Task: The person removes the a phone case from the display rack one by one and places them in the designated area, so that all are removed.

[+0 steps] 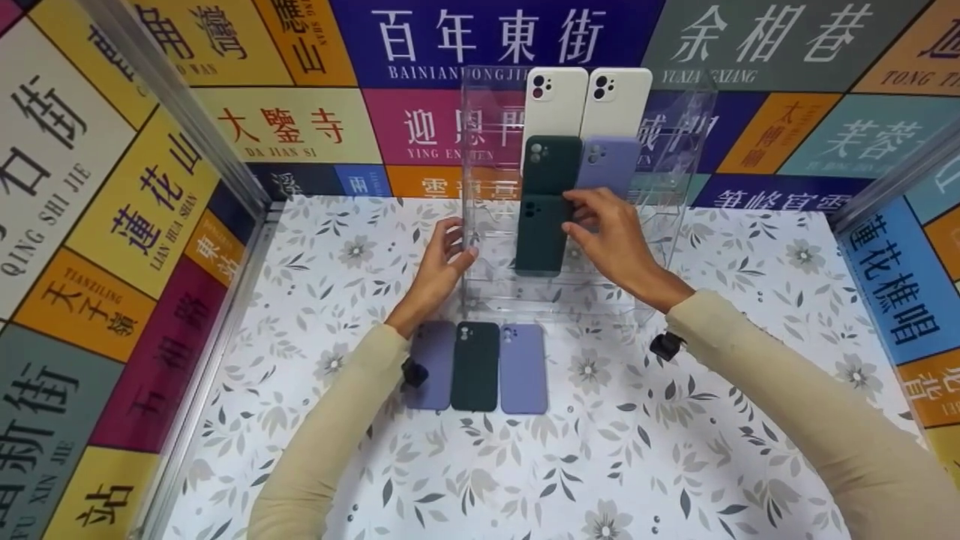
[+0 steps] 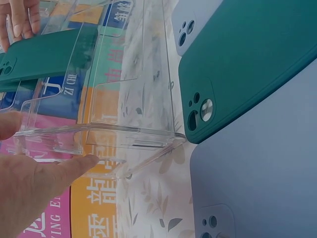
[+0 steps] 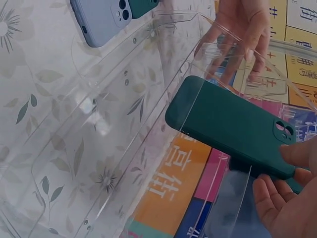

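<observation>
My right hand (image 1: 616, 238) pinches a dark green phone case (image 1: 540, 244) by its camera end, thumb on one side and fingers on the other. In the right wrist view the case's lower end sits behind a clear lip of the stepped acrylic display stand (image 3: 133, 144). My left hand (image 1: 433, 276) grips the stand's left side panel, with thumb and fingers on either side of it. Behind the held case, higher on the stand, are another dark green case (image 1: 553, 159) and a lavender case (image 1: 611, 161). Two white cases (image 1: 556, 105) stand in the top tier.
Before the stand, a lavender case (image 1: 523, 367), a dark green case (image 1: 475, 367) and a second lavender case (image 1: 433, 375), partly covered by the left wrist camera, lie in a row on the floral tabletop (image 1: 600, 465). Printed panels (image 1: 300, 124) border the table behind and at both sides.
</observation>
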Demonstrator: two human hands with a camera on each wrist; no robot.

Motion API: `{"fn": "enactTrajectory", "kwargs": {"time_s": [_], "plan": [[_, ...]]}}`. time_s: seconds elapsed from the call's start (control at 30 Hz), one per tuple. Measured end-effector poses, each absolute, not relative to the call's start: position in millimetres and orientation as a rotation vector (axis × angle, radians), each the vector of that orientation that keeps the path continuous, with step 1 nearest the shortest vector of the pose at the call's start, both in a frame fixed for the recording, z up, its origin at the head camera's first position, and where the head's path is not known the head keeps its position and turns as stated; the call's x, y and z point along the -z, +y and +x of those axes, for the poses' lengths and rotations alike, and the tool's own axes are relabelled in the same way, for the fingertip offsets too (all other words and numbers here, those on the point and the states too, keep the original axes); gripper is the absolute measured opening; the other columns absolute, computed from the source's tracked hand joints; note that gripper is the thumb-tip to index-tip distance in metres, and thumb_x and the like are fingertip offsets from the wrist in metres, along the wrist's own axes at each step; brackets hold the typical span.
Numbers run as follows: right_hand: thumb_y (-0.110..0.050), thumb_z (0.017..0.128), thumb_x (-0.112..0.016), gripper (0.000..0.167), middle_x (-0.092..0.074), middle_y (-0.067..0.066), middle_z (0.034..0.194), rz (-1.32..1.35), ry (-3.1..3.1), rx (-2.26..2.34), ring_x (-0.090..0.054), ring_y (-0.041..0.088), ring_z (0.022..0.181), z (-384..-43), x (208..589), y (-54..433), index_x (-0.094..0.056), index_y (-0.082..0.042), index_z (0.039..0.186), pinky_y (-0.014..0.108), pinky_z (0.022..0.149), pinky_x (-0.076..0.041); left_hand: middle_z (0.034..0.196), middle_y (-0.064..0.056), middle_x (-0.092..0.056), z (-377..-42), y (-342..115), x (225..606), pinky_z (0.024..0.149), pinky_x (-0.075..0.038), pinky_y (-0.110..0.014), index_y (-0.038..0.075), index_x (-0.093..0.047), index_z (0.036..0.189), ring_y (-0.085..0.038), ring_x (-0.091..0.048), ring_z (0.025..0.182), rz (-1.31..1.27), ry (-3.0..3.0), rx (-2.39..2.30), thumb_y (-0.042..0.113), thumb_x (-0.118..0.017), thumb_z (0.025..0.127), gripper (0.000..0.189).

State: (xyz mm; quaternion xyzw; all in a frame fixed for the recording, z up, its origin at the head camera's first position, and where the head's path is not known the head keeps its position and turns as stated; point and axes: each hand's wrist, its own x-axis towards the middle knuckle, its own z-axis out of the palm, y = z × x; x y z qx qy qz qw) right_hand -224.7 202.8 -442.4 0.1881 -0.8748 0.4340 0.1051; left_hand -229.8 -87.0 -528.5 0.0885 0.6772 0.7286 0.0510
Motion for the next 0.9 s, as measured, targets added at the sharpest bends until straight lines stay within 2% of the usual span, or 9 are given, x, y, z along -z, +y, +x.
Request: {"fn": "enactTrajectory", "kwargs": {"time_s": [0.1,0.37,0.63,0.73,0.9], "plan": [[0.005,0.101,-0.075,0.039,-0.069,0.022,0.127,0.550,-2.557,-1.273,-0.072,0.033,0.110,-223.3,443.6,204.8,-0.069,0.003,0.140,0.045,0.097,-0.062,0.165,-0.035,-0.041,-229.8,-85.7,527.6,0.122,-0.043,-0.054,-0.002,-0.039,0.154,-0.050,-0.044,0.153,0.279,2.062,-2.219,-0.005,-0.061,0.107,0.052],[0.003,0.103,-0.074,0.024,-0.072,0.017,0.117,0.565,-2.490,-1.305,-0.072,0.025,0.104,-215.3,440.7,210.0,-0.073,0.001,0.127,0.017,0.089,-0.058,0.160,-0.032,-0.047,-229.2,-83.5,525.4,0.119,-0.046,-0.052,-0.002,-0.039,0.154,-0.045,-0.051,0.148,0.304,2.085,-2.209,-0.007,-0.061,0.106,0.053],[0.007,0.100,-0.075,0.022,-0.072,0.016,0.111,0.523,-2.364,-1.370,-0.074,0.023,0.102,-203.7,430.9,215.5,-0.076,0.002,0.122,0.015,0.088,-0.059,0.165,-0.032,-0.043,-228.7,-85.5,526.9,0.122,-0.043,-0.057,-0.001,-0.037,0.157,-0.051,-0.044,0.153,0.270,2.073,-2.196,-0.005,-0.062,0.107,0.056],[0.009,0.099,-0.076,0.023,-0.073,0.016,0.110,0.511,-2.341,-1.366,-0.074,0.022,0.100,-198.8,429.1,219.7,-0.078,0.002,0.121,0.014,0.086,-0.059,0.167,-0.030,-0.042,-228.3,-86.8,526.7,0.123,-0.043,-0.055,0.003,-0.039,0.158,-0.046,-0.045,0.154,0.254,2.089,-2.173,-0.003,-0.062,0.108,0.056],[0.010,0.097,-0.078,0.025,-0.074,0.015,0.111,0.521,-2.321,-1.353,-0.074,0.021,0.102,-188.7,430.1,227.8,-0.078,0.003,0.121,0.015,0.086,-0.060,0.167,-0.028,-0.043,-228.1,-87.5,527.3,0.123,-0.043,-0.054,0.002,-0.038,0.159,-0.041,-0.046,0.153,0.250,2.094,-2.164,-0.001,-0.063,0.108,0.057]]}}
